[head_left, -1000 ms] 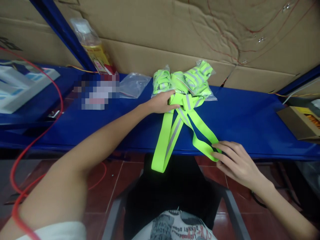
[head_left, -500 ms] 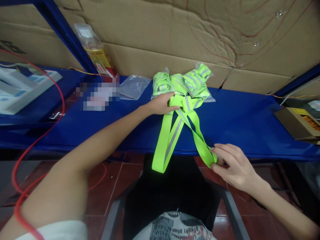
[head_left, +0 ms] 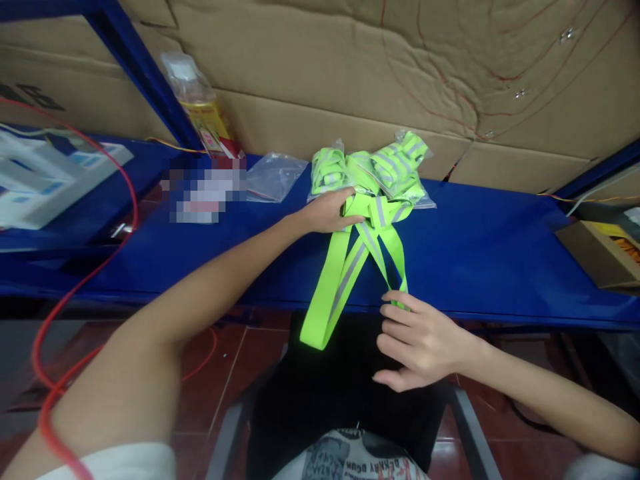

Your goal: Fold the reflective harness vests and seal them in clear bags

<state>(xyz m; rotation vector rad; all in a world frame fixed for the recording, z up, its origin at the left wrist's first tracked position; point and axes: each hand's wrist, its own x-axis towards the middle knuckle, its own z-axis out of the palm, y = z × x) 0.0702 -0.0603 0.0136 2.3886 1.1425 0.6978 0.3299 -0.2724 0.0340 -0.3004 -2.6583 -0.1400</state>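
Observation:
Neon-yellow reflective straps with grey stripes hang in loops over the front edge of a blue table. My left hand is closed on their folded upper part, thumb in front. Near the right-hand loop is my right hand, its fingers spread and bent and its thumb apart. The lower end of that loop runs behind the fingers, and nothing is pinched between them. Just behind the left hand, several clear bags of folded yellow straps lie in a pile.
A flat clear plastic bag lies left of the pile, near a yellow-and-red bottle. An open cardboard box stands at the right. A red hose loops down on the left, beside a white device. Cardboard lines the back.
My right hand has let go of the right-hand loop and moved left, its fingers spreading. That loop now hangs closer in. My left hand keeps its hold.

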